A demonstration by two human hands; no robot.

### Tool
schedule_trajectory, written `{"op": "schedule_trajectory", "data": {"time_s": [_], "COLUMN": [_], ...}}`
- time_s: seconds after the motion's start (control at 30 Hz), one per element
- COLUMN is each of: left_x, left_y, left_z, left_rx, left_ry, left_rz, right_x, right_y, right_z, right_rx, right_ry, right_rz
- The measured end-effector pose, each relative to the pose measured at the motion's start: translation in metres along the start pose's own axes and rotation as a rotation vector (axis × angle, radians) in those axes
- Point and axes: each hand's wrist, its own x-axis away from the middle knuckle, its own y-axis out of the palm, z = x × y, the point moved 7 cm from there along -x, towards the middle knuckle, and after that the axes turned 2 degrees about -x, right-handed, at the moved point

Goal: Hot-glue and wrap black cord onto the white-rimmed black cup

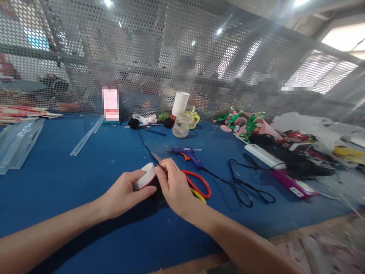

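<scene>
My left hand (122, 194) is closed around a paper cup (146, 176) tipped on its side, its white inside and a thin red edge showing. Dark material covers part of its outside, mostly hidden by my fingers. At the cup's edge, my right hand (175, 186) pinches black yarn (145, 144), which runs back across the table to a black yarn ball (134, 123). Beneath my right hand lie scissors with a red and yellow handle (203, 185); their blade tip pokes out past my knuckles.
A blue glue gun (186, 154) lies beyond my right hand, its black cord (236, 182) looping right. Farther back stand a clear jar (181, 126) and stacked white cups (181, 102). Clear strips (21, 142) lie left; a power strip (264, 155) and plastic bags (309, 127) lie right.
</scene>
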Motion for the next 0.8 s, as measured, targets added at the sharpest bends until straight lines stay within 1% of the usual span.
{"op": "schedule_trajectory", "data": {"time_s": [0.17, 0.3, 0.5, 0.7, 0.8], "left_x": [-0.001, -0.002, -0.002, -0.001, -0.002], "left_y": [0.000, 0.001, 0.006, 0.005, 0.005], "left_z": [-0.002, -0.003, -0.004, -0.002, -0.002], "left_rx": [0.004, 0.006, 0.099, 0.202, 0.214], "left_ry": [0.013, -0.004, -0.060, -0.038, -0.029], "left_rz": [-0.010, -0.017, -0.046, -0.050, -0.053], "right_x": [0.000, 0.000, -0.001, 0.000, 0.000], "right_y": [0.002, 0.004, 0.005, 0.009, 0.009], "right_z": [0.004, 0.005, 0.000, -0.007, -0.008], "right_rx": [-0.097, -0.088, -0.019, 0.054, 0.066], "right_ry": [0.016, 0.017, -0.076, -0.158, -0.164], "right_rz": [-0.020, -0.018, 0.020, 0.015, 0.004]}}
